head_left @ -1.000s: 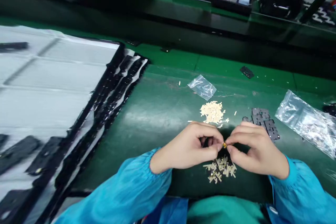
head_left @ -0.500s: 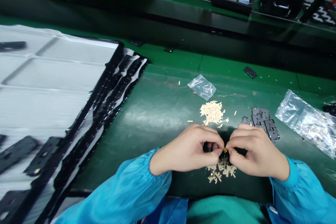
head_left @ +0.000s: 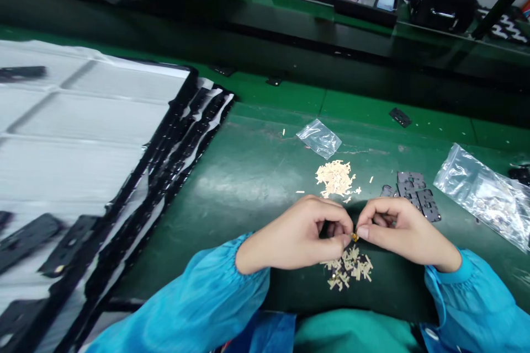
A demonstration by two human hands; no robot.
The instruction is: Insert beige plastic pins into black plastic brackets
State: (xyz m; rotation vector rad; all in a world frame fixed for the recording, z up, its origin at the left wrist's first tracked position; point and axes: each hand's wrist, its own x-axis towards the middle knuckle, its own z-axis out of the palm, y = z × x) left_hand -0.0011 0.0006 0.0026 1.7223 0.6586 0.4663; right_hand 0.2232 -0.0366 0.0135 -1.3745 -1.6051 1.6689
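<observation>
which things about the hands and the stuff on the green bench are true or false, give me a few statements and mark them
The small gold part is pinched between the fingertips of the left hand and the right hand: true.
The left sleeve is green: false, it is blue.
The cream slivers lie in a single pile: false, there is one pile beyond the hands and another nearer the person.
The clear plastic bag lies to the right of the dark metal plates: true.
</observation>
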